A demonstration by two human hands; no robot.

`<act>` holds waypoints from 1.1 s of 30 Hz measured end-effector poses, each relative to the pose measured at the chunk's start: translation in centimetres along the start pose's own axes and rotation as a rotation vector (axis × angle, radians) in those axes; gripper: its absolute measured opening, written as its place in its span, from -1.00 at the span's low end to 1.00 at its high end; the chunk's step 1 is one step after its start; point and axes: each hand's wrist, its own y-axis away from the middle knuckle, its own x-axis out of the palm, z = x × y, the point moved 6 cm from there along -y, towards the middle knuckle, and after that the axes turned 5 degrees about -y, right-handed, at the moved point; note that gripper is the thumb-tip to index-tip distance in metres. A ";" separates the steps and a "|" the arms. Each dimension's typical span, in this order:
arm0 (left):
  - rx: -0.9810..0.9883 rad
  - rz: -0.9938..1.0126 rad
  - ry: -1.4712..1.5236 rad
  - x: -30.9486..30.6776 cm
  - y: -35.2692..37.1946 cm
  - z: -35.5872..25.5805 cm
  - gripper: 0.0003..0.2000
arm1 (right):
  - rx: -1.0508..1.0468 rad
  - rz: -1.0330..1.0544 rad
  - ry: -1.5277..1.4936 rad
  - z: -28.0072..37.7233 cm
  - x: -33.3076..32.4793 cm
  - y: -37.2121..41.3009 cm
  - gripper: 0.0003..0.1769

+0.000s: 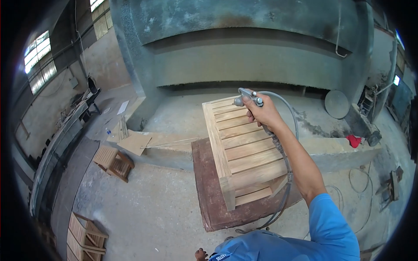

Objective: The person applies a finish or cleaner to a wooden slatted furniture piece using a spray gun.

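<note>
Concrete floor (143, 209), probably; hands apart.

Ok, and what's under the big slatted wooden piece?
The slatted wooden piece rests on a reddish-brown platform, which shows along its left side and near end. The piece hides most of the top, so I can't tell whether anything else lies there.

Floor (148, 209) open left of slatted bench (244, 140); hose (290, 176) obstructs right side.

Small slatted wooden stool (114, 162) on the floor at left; another wooden piece (85, 238) nearer; red cloth (354, 141) on the low ledge (333, 148) at right; round disc (336, 104) behind.
</note>
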 end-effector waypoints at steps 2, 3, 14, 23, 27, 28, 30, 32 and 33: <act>0.072 0.019 0.050 0.8 0.7 2.8 -0.64 | 0.004 0.050 0.017 0.4 1.0 0.1 -0.41; 0.112 0.025 0.068 1.1 1.0 4.1 -0.59 | -0.021 0.072 0.022 0.6 1.3 -0.1 -0.42; -0.011 0.024 -0.202 -3.9 5.1 0.3 -0.62 | -0.150 0.172 0.166 3.8 -0.9 9.5 -0.47; 0.039 0.173 -0.402 -5.1 -2.6 -9.3 -0.32 | 0.044 0.361 0.197 5.1 -6.9 29.1 -0.25; 0.189 0.233 -0.363 -2.6 0.8 -16.1 -0.30 | 0.184 0.257 0.196 1.3 -8.9 34.7 -0.29; 0.261 0.264 -0.341 -1.8 2.1 -17.4 -0.29 | 0.181 0.249 0.190 0.1 -8.8 35.8 -0.29; 0.313 0.262 -0.350 -1.2 4.7 -18.7 -0.29 | 0.227 0.042 0.215 -4.1 -9.9 38.1 -0.33; 0.376 0.235 -0.322 -1.2 6.9 -19.0 -0.42 | 0.246 0.020 0.226 -7.3 -10.0 40.4 -0.39; 0.384 0.221 -0.334 -1.5 7.8 -18.5 -0.42 | 0.270 -0.005 0.246 -8.9 -10.3 41.5 -0.39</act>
